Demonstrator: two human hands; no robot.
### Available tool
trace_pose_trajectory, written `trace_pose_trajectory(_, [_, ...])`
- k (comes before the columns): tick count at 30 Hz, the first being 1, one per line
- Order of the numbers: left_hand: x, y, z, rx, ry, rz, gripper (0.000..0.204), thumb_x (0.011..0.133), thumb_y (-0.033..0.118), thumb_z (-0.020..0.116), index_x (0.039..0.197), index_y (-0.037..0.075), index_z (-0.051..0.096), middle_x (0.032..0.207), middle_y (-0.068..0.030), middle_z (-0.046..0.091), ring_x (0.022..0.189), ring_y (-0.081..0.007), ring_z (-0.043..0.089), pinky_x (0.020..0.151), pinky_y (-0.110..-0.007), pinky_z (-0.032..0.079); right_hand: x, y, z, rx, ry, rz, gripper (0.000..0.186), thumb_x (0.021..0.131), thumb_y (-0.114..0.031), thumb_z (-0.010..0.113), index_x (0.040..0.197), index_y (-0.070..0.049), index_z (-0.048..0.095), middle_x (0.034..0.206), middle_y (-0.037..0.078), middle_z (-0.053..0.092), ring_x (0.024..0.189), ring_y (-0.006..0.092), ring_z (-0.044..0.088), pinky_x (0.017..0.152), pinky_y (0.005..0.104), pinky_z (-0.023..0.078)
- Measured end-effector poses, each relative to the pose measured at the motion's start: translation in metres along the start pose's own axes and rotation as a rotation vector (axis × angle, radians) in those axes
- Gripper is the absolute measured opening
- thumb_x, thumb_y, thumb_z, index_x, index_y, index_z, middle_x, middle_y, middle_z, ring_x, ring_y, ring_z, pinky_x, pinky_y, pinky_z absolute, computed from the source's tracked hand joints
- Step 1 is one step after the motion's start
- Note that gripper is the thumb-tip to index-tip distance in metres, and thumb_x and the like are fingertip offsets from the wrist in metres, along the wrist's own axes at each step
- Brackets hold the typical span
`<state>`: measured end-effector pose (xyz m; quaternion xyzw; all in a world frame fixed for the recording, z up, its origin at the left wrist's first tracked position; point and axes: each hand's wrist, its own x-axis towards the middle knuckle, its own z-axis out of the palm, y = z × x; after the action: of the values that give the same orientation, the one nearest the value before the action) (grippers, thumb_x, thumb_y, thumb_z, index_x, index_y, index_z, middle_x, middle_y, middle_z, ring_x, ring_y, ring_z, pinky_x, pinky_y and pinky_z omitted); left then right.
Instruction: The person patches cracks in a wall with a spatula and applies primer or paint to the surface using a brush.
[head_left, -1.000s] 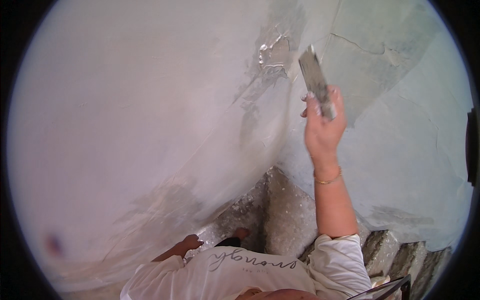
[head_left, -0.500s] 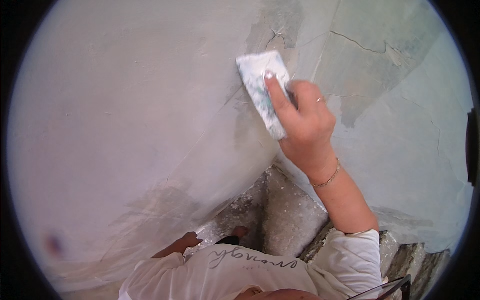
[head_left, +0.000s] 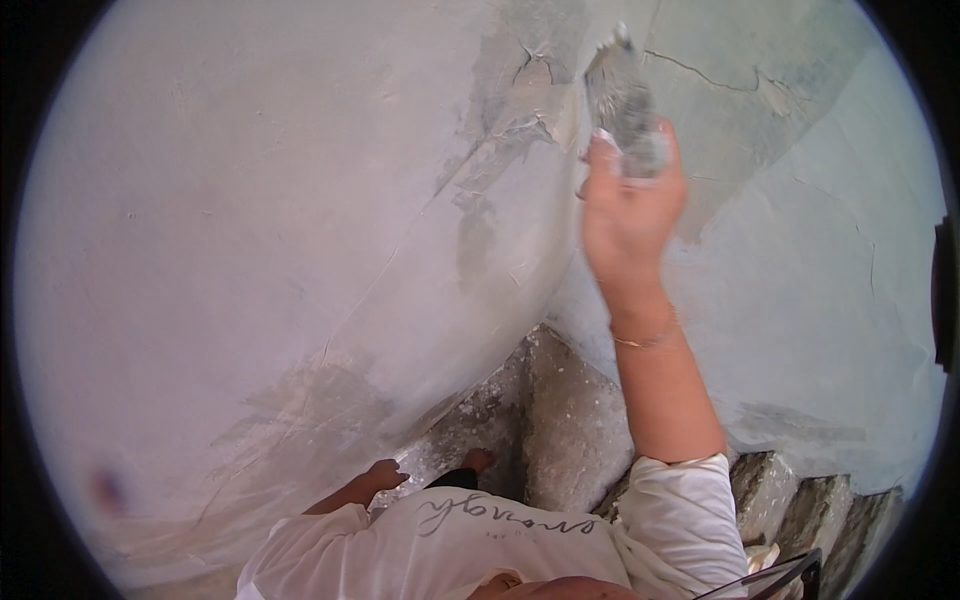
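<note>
My right hand (head_left: 630, 215) is raised against the wall corner and grips a flat metal plastering blade (head_left: 625, 100) smeared with pale filler. The blade points up, over a patch of cracked, flaking plaster (head_left: 520, 95). A thin bracelet circles that wrist. My left hand (head_left: 382, 473) hangs low beside the left wall (head_left: 250, 230), fingers curled near a pale shiny bit by the floor. What it holds is too small to tell. I wear a white long-sleeved top.
Two pale walls meet in a corner; the right wall (head_left: 830, 260) shows cracks and grey-green patches. Rough, plaster-spattered stone steps (head_left: 570, 430) lie below, with further step edges (head_left: 800, 500) at lower right. A dark metal frame (head_left: 790, 572) pokes in at the bottom right.
My right hand swept the blade left and laid it flat on the wall by the flaking patch. It has since moved right and up, with the blade turned upright. The left hand stayed low.
</note>
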<state>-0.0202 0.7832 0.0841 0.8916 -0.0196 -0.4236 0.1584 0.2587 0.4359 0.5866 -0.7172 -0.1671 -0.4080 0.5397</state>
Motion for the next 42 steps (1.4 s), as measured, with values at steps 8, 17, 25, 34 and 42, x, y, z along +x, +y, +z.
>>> trace_pose_trajectory(8, [-0.006, -0.007, 0.001, 0.034, -0.103, -0.068, 0.066, 0.083, 0.057, 0.053, 0.114, 0.000, 0.064, 0.118, -0.0230, 0.061, 0.111, -0.0384, 0.056, 0.095, -0.043, 0.044, -0.041, 0.012, 0.028, -0.604, -0.265, -0.374, 0.057, 0.068, 0.009, 0.057, 0.124, 0.004, 0.054, 0.090, 0.016, 0.049, 0.078, 0.0298, 0.055, 0.067, 0.0365, 0.050])
trace_pose_trajectory(17, [-0.001, -0.007, 0.005, 0.037, -0.028, -0.008, 0.062, 0.081, 0.054, 0.057, 0.103, -0.003, 0.067, 0.110, -0.0241, 0.063, 0.104, -0.0391, 0.059, 0.090, -0.044, 0.047, 0.015, 0.009, -0.043, -0.386, -0.013, -0.502, 0.054, 0.069, 0.016, 0.057, 0.116, -0.008, 0.066, 0.090, 0.010, 0.051, 0.078, 0.0232, 0.053, 0.069, 0.0289, 0.046])
trace_pose_trajectory(25, [-0.004, 0.008, -0.003, -0.010, -0.004, -0.032, 0.065, 0.083, 0.056, 0.055, 0.110, -0.002, 0.064, 0.117, -0.0231, 0.061, 0.110, -0.0379, 0.057, 0.095, -0.043, 0.044, 0.034, 0.027, -0.003, -0.342, -0.120, -0.853, 0.047, 0.067, -0.001, 0.066, 0.113, -0.012, 0.068, 0.096, 0.014, 0.056, 0.084, 0.0300, 0.055, 0.073, 0.0370, 0.047])
trace_pose_trajectory(34, [-0.017, -0.020, 0.012, 0.000, -0.036, -0.074, 0.061, 0.081, 0.052, 0.056, 0.104, -0.004, 0.066, 0.112, -0.0257, 0.062, 0.106, -0.0400, 0.058, 0.092, -0.043, 0.046, 0.024, 0.030, -0.027, -0.321, 0.027, -0.620, 0.049, 0.072, 0.012, 0.060, 0.116, -0.007, 0.066, 0.098, 0.014, 0.053, 0.082, 0.0256, 0.054, 0.075, 0.0290, 0.047])
trace_pose_trajectory(42, [-0.001, -0.011, 0.009, 0.035, 0.042, 0.027, 0.062, 0.081, 0.053, 0.058, 0.104, -0.003, 0.066, 0.110, -0.0257, 0.063, 0.105, -0.0401, 0.058, 0.091, -0.044, 0.046, -0.020, 0.027, 0.035, -0.544, -0.252, -0.435, 0.058, 0.071, 0.008, 0.052, 0.129, 0.011, 0.045, 0.101, 0.022, 0.047, 0.094, 0.0365, 0.052, 0.075, 0.0423, 0.048])
